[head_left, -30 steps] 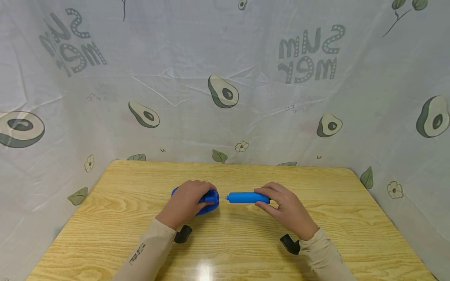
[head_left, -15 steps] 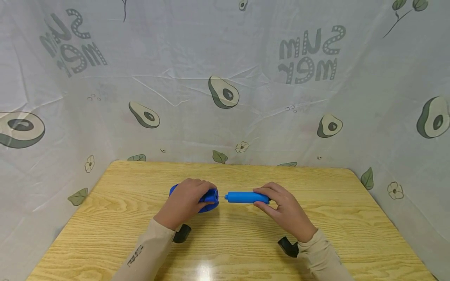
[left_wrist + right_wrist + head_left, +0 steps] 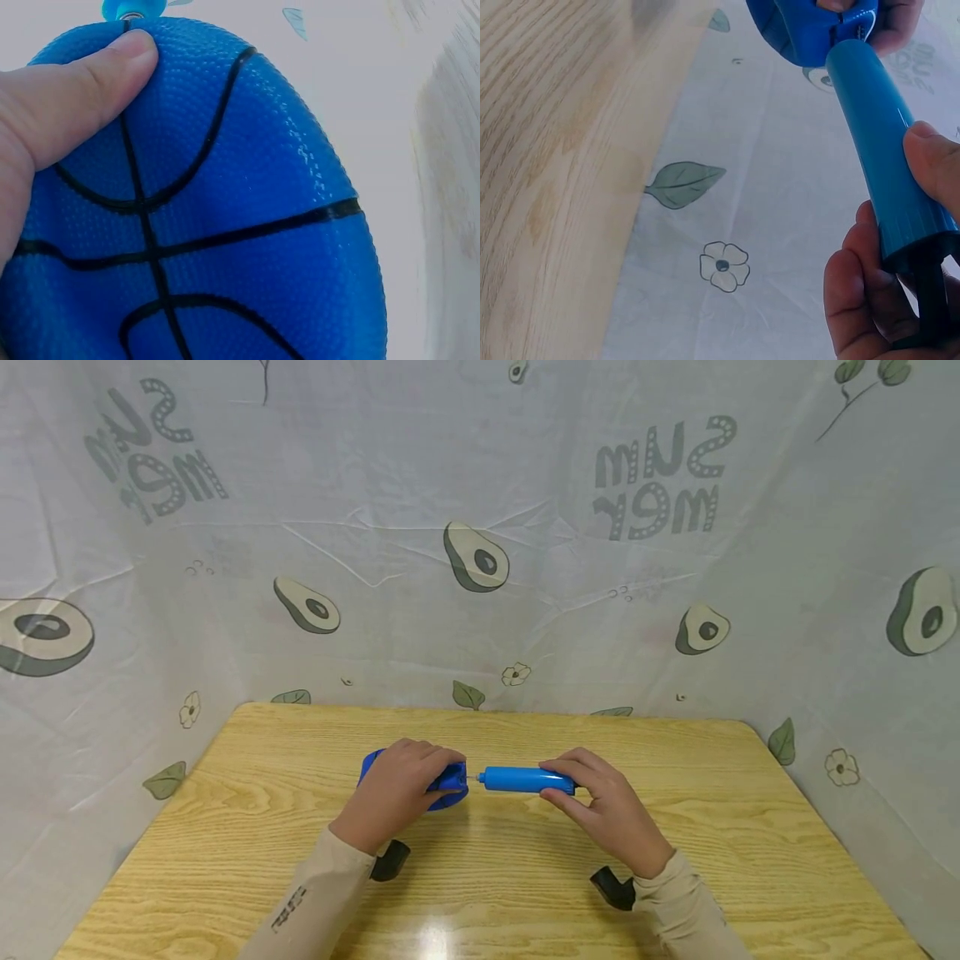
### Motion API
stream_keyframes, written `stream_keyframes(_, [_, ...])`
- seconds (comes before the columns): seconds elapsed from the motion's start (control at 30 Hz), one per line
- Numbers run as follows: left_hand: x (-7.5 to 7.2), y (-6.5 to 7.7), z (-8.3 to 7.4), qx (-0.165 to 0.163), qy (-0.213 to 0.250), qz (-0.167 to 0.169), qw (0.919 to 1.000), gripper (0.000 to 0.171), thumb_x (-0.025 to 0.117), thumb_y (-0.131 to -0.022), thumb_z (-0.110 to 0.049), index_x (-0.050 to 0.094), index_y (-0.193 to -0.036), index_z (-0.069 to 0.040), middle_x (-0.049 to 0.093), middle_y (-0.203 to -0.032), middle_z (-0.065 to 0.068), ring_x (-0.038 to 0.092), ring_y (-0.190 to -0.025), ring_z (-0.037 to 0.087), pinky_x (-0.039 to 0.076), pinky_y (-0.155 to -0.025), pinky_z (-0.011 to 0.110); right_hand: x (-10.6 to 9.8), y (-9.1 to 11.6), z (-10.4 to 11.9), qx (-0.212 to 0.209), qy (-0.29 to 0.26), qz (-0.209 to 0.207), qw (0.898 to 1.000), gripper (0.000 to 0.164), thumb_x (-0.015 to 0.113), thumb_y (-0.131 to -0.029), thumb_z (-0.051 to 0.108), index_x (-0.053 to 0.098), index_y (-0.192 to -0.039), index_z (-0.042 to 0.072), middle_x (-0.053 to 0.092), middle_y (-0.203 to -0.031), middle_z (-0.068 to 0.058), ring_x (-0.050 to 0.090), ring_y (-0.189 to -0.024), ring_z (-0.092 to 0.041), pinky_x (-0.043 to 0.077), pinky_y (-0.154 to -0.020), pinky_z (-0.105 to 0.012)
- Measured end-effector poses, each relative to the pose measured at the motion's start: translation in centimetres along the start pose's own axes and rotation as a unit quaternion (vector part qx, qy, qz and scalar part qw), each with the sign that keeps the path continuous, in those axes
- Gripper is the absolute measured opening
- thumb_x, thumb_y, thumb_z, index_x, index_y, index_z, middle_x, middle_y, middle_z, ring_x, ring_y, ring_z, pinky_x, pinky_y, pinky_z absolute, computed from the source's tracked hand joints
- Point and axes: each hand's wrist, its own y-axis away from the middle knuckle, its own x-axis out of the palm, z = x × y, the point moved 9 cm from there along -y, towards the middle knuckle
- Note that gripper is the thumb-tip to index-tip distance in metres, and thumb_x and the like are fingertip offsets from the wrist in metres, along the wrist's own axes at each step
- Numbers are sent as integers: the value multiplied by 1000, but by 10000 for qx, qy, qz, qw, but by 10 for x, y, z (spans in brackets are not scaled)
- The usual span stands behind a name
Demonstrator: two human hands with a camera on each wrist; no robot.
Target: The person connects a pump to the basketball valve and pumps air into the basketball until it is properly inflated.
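The left hand [image 3: 397, 793] has its grip pinching a blue ball [image 3: 247, 187], dented and flattened, with black curved lines across its pebbled skin; in the left wrist view the thumb [image 3: 82, 90] presses near the ball's edge. Beside it, the right hand [image 3: 611, 814] has its grip curled round the rear end of a brighter blue pump [image 3: 513, 779], fingers on one side of the barrel and thumb on the other. A dark rod [image 3: 932, 300] sticks out at that end. The pump's nozzle faces the ball, and a thin needle [image 3: 472, 777] spans the short gap between them; how deep it sits in the ball cannot be told. Both things are held over the middle of a wood-grain surface [image 3: 495, 868]. Behind it hangs a pale curtain [image 3: 375, 485] printed with avocados, leaves, flowers and mirrored lettering
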Motion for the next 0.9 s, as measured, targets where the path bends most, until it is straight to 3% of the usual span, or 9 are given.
stream_keyframes(0.27, [-9,-1,-4,69,20,-222,9997,43,93,-79,-20,74,-117,-17,77,-103,-2,73,-94,16,60,-90,37,0,-1,0,26,-72,-8,10000,32,78,-94,11,72,-125,10,65,-113,2,59,-91,-10,53,-66,-25])
stream_keyframes(0.5, [-9,-3,-11,347,-11,-353,9988,38,90,-82,-23,75,-115,-15,77,-100,-4,73,-90,13,61,-90,35,0,0,0,-1,-80,-62,9999,31,79,-93,10,73,-124,9,65,-111,4,58,-90,-8,51,-67,-24])
stream_keyframes(0.77, [-11,-2,-13,392,-2,-483,9981,38,91,-80,-22,76,-115,-15,78,-100,-4,73,-88,12,60,-89,33,1,-1,0,34,-110,-38,9999,30,78,-94,12,73,-124,10,64,-111,4,56,-90,-9,52,-65,-30])
stream_keyframes(0.9, [-9,-2,-16,441,49,-516,9977,36,90,-81,-22,76,-114,-15,78,-99,-4,72,-87,12,61,-88,32,0,-1,1,40,-72,-49,10000,31,79,-93,13,73,-123,10,64,-109,4,56,-88,-8,50,-64,-27])
